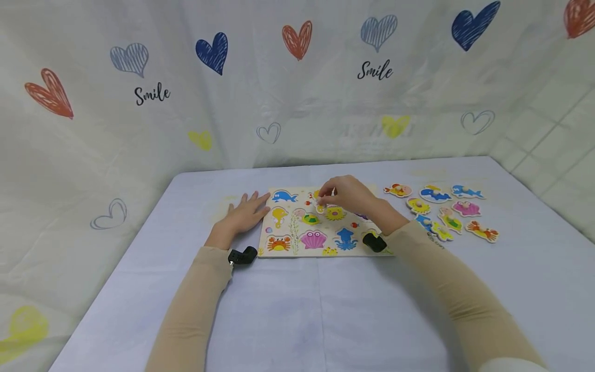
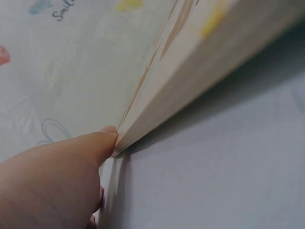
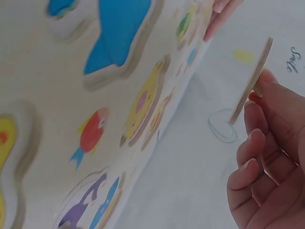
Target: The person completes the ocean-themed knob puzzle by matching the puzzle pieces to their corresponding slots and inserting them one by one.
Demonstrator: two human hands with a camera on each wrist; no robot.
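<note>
A wooden sea-animal puzzle board [image 1: 297, 249] lies on the table, with a blue whale [image 1: 284, 196], crab [image 1: 279, 243], pink shell [image 1: 313, 239] and squid [image 1: 346, 239] among its pictures. Fingers spread, my left hand [image 1: 240, 216] rests at the board's left edge; in the left wrist view its thumb [image 2: 102, 143] touches the board's corner. Over the upper middle of the board, my right hand [image 1: 348, 195] pinches a flat wooden puzzle piece [image 3: 250, 83] between thumb and fingers. The right wrist view shows that piece edge-on, so its picture is hidden; the head view shows some yellow on it.
Several loose puzzle pieces lie right of the board, including a pink one [image 1: 466, 208], a blue whale [image 1: 467, 191] and an orange-red one [image 1: 482, 231]. My right forearm crosses the board's right part. A heart-printed curtain [image 1: 260, 93] hangs behind the table.
</note>
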